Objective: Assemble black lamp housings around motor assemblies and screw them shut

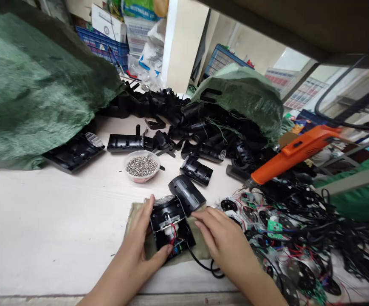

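Gripping black plastic housing (161,227), left hand (138,240); right hand (222,233) beside.

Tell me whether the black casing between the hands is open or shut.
Open: the black casing shows red wires and a white part inside.

casing (162,217): glossy black plastic | underlay (200,251): rough tan cloth

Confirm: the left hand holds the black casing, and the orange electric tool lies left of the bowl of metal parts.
Wrong: the orange electric tool lies right of the bowl of metal parts, as the head view shows. The left hand holds the black casing.
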### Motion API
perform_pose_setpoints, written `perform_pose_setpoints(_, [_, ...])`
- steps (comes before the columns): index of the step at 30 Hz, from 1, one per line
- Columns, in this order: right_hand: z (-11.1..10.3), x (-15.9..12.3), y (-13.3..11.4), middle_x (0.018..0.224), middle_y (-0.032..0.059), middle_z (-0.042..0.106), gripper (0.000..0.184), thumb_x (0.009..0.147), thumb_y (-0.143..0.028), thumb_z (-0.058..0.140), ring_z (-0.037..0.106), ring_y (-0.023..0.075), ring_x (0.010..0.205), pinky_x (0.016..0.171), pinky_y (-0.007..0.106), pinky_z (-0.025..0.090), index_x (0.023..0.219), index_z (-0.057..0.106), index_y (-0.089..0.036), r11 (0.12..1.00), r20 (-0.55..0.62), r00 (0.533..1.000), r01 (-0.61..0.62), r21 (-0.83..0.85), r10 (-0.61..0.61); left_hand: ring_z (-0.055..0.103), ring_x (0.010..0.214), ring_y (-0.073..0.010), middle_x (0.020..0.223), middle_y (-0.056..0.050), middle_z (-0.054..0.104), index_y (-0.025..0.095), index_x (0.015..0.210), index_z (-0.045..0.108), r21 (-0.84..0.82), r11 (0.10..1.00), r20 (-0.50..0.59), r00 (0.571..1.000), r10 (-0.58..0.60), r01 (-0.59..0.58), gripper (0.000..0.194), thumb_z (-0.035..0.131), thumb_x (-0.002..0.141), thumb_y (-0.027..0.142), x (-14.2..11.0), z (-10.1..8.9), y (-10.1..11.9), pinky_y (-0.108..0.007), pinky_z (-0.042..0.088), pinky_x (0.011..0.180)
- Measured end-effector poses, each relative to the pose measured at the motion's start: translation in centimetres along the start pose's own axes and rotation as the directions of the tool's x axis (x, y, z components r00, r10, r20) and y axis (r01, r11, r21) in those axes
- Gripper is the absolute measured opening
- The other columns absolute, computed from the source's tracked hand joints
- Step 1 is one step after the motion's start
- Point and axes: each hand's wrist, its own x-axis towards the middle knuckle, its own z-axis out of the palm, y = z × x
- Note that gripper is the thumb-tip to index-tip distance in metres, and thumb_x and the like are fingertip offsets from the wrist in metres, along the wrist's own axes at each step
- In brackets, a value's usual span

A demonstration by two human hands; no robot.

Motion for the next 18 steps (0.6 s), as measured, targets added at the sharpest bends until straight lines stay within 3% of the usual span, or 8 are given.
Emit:
perform_pose_setpoints(4, [-0.1, 0.1, -0.6, 0.095, 0.0051, 0.064, 0.022, 0.093, -0.015, 0.042, 0.058, 0.021, 0.09, 0.082, 0.039, 0.049, 0.104, 0.06, -0.019, 0.999, 0.012, 0.999, -0.04, -0.025, 0.04, 0.02, 0.14, -0.0315, 0.152, -0.009, 0.025, 0.03, 0.148, 0.009, 0.032, 0.999, -0.062, 0.998, -0.003, 0.005, 0.078, 0.055, 0.086, 0.04, 0.0, 0.1, 0.4, -0.059, 0.02, 0.111])
perform_pose_setpoints(8, [-0.4, 0.3, -0.9, 0.101, 0.0059, 0.063, 0.023, 0.092, -0.015, 0.043, 0.057, 0.0205, 0.096, 0.087, 0.039, 0.048, 0.108, 0.059, -0.019, 0.994, -0.054, 0.995, -0.091, -0.054, 0.088, 0.023, 0.139, -0.0311, 0.149, -0.01, 0.027, 0.031, 0.148, 0.007, 0.016, 1.0, -0.035, 0.999, -0.02, 0.021, 0.078, 0.054, 0.086, 0.039, 0.2, 0.2, 0.6, -0.059, 0.021, 0.11])
perform_pose_setpoints(11, [-0.2, 0.8, -0.9, 0.116, 0.0112, 0.058, 0.03, 0.09, -0.019, 0.049, 0.053, 0.0238, 0.109, 0.093, 0.043, 0.046, 0.12, 0.053, -0.015, 0.976, -0.1, 0.982, -0.173, -0.132, 0.16, 0.026, 0.137, -0.0301, 0.145, -0.01, 0.031, 0.029, 0.148, 0.007, 0.021, 1.0, -0.047, 0.999, 0.02, -0.019, 0.077, 0.053, 0.087, 0.037, 0.3, 0.2, 0.6, -0.057, 0.019, 0.111])
perform_pose_setpoints(14, [0.4, 1.7, -0.7, 0.13, 0.0199, 0.051, 0.05, 0.086, -0.025, 0.058, 0.048, 0.0293, 0.12, 0.097, 0.047, 0.044, 0.131, 0.045, -0.007, 0.955, -0.075, 0.976, -0.214, -0.207, 0.203, 0.019, 0.14, -0.031, 0.148, -0.011, 0.027, 0.028, 0.148, 0.007, 0.019, 1.0, -0.027, 1.0, -0.005, 0.006, 0.078, 0.053, 0.087, 0.037, 0.2, 0.1, 0.6, -0.057, 0.014, 0.112])
perform_pose_setpoints(18, [0.8, 2.8, -0.4, 0.127, 0.0253, 0.053, 0.056, 0.083, -0.026, 0.061, 0.051, 0.0337, 0.118, 0.094, 0.05, 0.045, 0.131, 0.045, -0.002, 0.952, -0.021, 0.976, -0.215, -0.218, 0.216, 0.012, 0.143, -0.0295, 0.155, -0.009, 0.015, 0.028, 0.148, 0.005, -0.047, 0.996, 0.036, 0.996, -0.08, 0.081, 0.079, 0.053, 0.087, 0.039, 0.0, 0.0, 0.5, -0.054, 0.012, 0.114])
